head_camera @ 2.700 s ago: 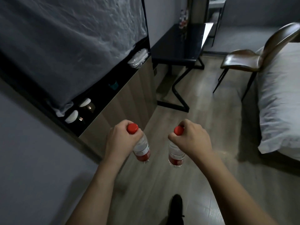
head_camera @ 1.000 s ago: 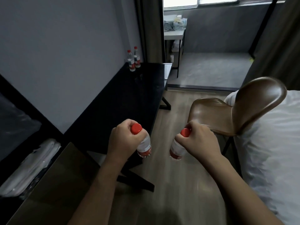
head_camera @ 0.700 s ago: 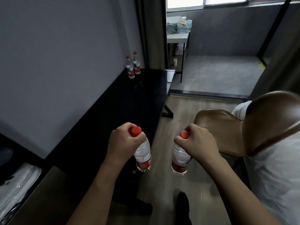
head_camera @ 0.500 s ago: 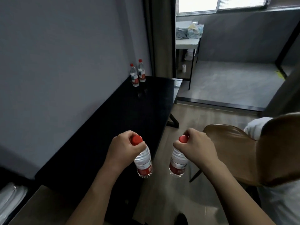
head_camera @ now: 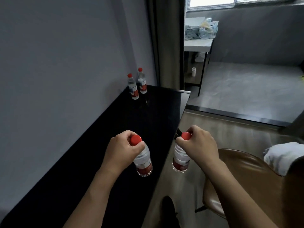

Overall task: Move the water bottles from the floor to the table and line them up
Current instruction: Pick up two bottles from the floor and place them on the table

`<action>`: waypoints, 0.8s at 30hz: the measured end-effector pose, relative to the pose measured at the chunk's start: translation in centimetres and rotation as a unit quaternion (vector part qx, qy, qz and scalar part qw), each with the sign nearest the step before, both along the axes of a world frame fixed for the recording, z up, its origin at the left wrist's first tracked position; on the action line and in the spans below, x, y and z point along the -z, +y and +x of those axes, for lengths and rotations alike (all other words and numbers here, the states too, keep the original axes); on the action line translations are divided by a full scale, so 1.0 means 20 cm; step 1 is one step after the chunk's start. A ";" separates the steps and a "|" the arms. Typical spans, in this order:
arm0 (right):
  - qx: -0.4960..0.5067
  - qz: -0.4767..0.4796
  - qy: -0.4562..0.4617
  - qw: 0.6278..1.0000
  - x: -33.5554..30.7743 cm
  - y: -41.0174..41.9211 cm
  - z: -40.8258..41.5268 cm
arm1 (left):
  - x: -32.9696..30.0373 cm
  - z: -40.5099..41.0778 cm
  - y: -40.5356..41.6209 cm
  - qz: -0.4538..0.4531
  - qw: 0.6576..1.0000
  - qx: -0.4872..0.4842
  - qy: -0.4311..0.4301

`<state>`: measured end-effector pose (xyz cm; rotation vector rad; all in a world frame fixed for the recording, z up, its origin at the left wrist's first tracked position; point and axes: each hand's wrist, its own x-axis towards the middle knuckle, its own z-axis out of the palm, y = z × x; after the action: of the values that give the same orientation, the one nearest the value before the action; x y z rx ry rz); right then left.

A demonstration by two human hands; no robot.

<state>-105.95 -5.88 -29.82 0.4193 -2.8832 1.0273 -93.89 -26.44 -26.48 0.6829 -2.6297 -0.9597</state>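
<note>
My left hand [head_camera: 120,149] grips a clear water bottle [head_camera: 144,162] with a red cap and red label by its neck; the bottle hangs above the black table [head_camera: 102,162]. My right hand [head_camera: 199,145] grips a second such bottle [head_camera: 180,160] by the neck, hanging over the floor just past the table's right edge. Two more red-capped bottles stand upright side by side at the table's far end by the wall: one nearer [head_camera: 133,87], one farther [head_camera: 142,81].
A brown leather chair [head_camera: 243,178] stands close on my right, with white bedding [head_camera: 283,155] beyond it. A grey wall runs along the table's left side. My shoe [head_camera: 169,209] shows on the wooden floor. A raised grey platform and a white desk lie ahead.
I have walked forward along the table with both bottles held; the cabinet has dropped out of view, the two standing bottles are nearer, and my left bottle now hangs over the tabletop.
</note>
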 end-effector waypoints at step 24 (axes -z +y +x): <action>-0.078 0.026 -0.016 0.997 0.06 -1.01 -1.82 | 0.16 -1.58 -0.75 -0.006 0.997 -0.079 -0.003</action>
<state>-142.27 -26.04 -31.00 0.6451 -2.9500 0.9891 -125.43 -41.37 -29.62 0.8764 -2.5401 -0.8959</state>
